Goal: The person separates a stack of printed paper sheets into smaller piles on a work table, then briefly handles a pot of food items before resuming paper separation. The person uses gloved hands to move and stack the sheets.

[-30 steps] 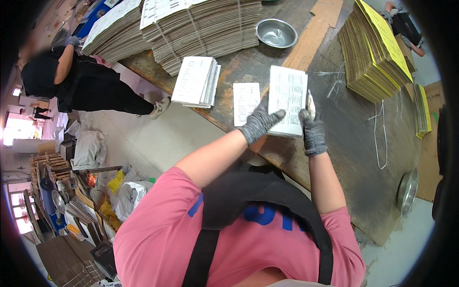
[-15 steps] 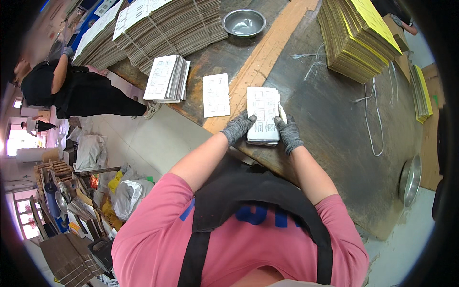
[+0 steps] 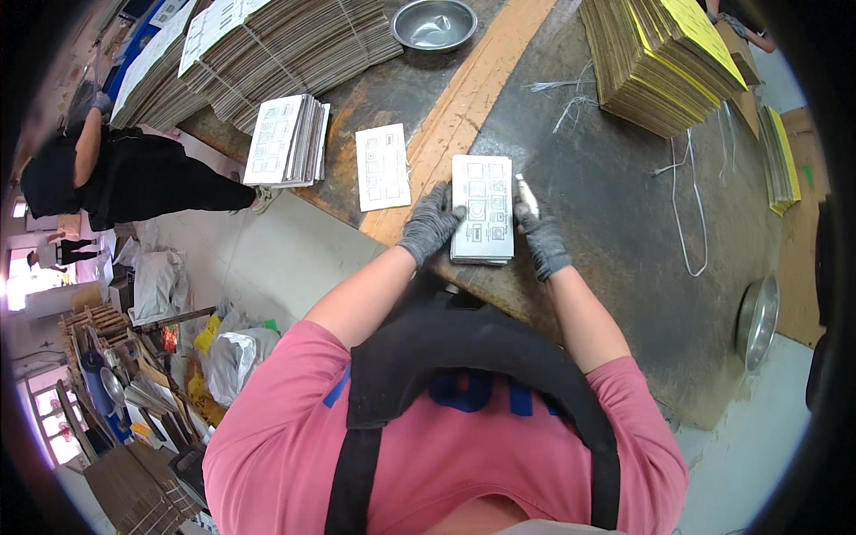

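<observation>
A small stack of white printed cardboard sheets (image 3: 482, 201) lies at the table's near edge in front of me. My left hand (image 3: 430, 227), in a grey glove, grips its left side with the thumb over the edge. Just off the right side, my right hand (image 3: 543, 241), gloved alike, has its fingers closed round a slim white tool (image 3: 527, 194), whose kind I cannot make out. A single printed sheet (image 3: 382, 167) lies flat left of the stack. Further left stands a thicker stack of similar sheets (image 3: 285, 143).
Large tied cardboard bundles (image 3: 285, 53) stand at the back left, beside a metal bowl (image 3: 434, 25). A tall yellow-topped stack (image 3: 655, 67) is at the back right. Loose string (image 3: 691, 205) lies on the table (image 3: 624, 294); another bowl (image 3: 759, 323) sits at its right edge. A person (image 3: 134, 174) stands left.
My right hand has come away from the stack's right side, the white tool still in it. My left hand stays at the left side. The whole view has shifted slightly.
</observation>
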Motion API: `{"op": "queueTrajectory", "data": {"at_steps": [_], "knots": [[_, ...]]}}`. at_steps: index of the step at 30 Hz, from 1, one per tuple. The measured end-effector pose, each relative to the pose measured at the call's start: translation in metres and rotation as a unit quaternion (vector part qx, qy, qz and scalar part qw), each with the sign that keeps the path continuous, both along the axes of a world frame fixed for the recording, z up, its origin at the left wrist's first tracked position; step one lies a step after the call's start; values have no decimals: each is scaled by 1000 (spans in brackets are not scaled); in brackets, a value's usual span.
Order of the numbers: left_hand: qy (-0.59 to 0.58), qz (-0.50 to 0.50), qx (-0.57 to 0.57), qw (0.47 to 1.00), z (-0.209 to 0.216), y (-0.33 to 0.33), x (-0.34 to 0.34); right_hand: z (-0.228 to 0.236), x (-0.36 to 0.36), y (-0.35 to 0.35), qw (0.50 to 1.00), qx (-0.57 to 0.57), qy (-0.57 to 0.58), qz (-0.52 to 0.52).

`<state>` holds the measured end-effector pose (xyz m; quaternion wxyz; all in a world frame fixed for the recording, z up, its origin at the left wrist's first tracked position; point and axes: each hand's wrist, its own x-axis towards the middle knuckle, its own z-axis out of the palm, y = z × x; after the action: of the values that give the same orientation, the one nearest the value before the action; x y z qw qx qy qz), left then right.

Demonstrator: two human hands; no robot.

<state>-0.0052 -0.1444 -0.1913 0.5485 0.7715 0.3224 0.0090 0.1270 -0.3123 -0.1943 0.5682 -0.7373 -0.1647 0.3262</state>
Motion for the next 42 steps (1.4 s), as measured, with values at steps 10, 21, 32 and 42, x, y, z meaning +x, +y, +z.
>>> {"op": "queueTrajectory", "data": {"at_steps": [10, 21, 32, 42], "knots": [[-44, -90, 218, 971, 34, -20, -25, 35, -25, 39, 814, 218, 525, 117], [28, -211, 98, 972, 17, -16, -24, 57, 12, 96, 902, 195, 378, 77], [-39, -126, 59, 989, 36, -13, -22, 76, 55, 15, 980, -34, -194, 31], [-30, -249, 314, 916, 15, -3, 0, 68, -16, -8, 978, -203, 44, 0]]}}
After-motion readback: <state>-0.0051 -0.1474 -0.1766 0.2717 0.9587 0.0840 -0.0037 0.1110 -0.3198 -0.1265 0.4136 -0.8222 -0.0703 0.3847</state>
